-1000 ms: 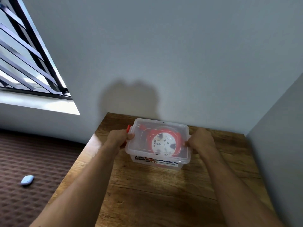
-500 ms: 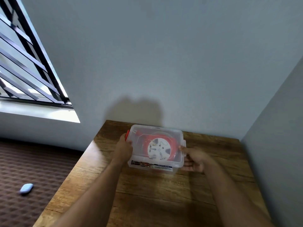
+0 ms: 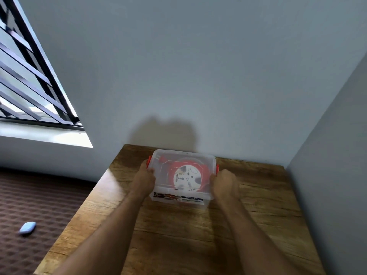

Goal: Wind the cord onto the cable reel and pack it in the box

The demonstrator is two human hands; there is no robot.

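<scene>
A wooden table (image 3: 188, 241) fills the lower centre. At lower left, a small blue object (image 3: 27, 228) lies on brown patterned flooring (image 3: 39, 205). A barred window (image 3: 29, 80) occupies the upper left.

Wooden table (image 3: 178, 241) with strong grain sits pushed into a corner, its far edge against a pale grey-blue wall (image 3: 198, 66) and its right side along a second wall (image 3: 337, 155) of the same colour. Barred window (image 3: 29, 80) at upper left, daylight bright on its white sill (image 3: 45, 135). Brown patterned floor (image 3: 39, 205) left of the table, with a small light-blue object (image 3: 27, 228) lying on it.
</scene>
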